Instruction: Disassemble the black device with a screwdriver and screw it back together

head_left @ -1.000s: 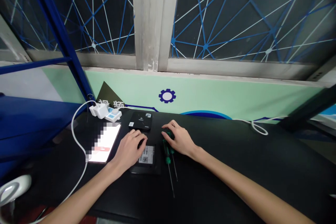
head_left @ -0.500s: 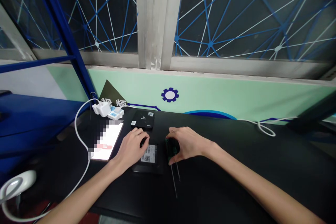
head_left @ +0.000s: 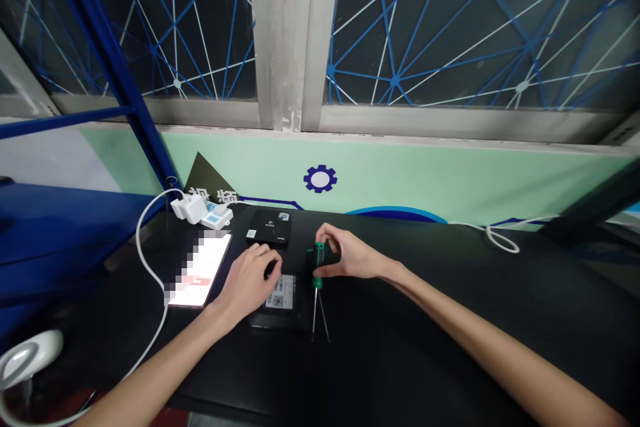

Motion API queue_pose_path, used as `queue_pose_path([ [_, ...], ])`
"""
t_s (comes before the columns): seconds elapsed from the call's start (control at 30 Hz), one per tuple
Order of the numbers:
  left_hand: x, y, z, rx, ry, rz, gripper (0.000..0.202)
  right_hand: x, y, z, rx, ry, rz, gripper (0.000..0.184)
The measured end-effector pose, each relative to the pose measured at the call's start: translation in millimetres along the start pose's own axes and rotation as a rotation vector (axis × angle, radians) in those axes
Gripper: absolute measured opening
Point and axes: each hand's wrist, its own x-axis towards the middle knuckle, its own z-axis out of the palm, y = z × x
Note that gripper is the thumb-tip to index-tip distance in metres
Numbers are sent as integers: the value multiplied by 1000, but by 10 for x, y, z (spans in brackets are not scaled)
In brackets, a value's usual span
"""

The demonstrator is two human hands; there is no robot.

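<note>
A black box-like device (head_left: 278,321) with a white printed label (head_left: 281,292) lies flat in front of me. My left hand (head_left: 253,275) is over its left edge, fingers curled and thumb tip close to the index finger. Whatever lies between them, if anything, is too dark to see. Just right of the device, my right hand (head_left: 345,255) grips the green and black handle of a screwdriver (head_left: 318,273), its shaft pointing towards me. A second thin shaft (head_left: 324,321) slants beside it; its upper end is hidden at the hand.
Behind the device sits a flat black box (head_left: 269,227) with stickers. A lit phone (head_left: 205,273), partly pixelated, lies to the left. Farther back are a white power strip (head_left: 217,215) and charger (head_left: 190,207). A white cable (head_left: 500,240) curls at the right rear.
My right hand has moved back and slightly left with the screwdriver, whose green handle now shows more clearly and stands steeper. My left hand stays at the device. The view has shifted slightly.
</note>
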Motion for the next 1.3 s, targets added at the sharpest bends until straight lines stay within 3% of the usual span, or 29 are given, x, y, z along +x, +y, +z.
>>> queue_pose_path([
  [0.23, -8, -5, 0, -14, 1, -13, 22, 54, 74, 73, 542, -9, 118, 50],
  [0.43, -21, -6, -27, -14, 25, -48, 20, 112, 110, 86, 743, 245, 130, 49],
  [0.67, -67, 39, -43, 0, 30, -36, 21, 139, 232, 271, 837, 574, 93, 44],
  [0.8, -81, 51, -39, 12, 17, -29, 20, 128, 275, 365, 823, 690, 48, 44],
  [1.3, -144, 156, 12, 102, 14, 16, 18, 90, 272, 351, 768, 659, -35, 43],
])
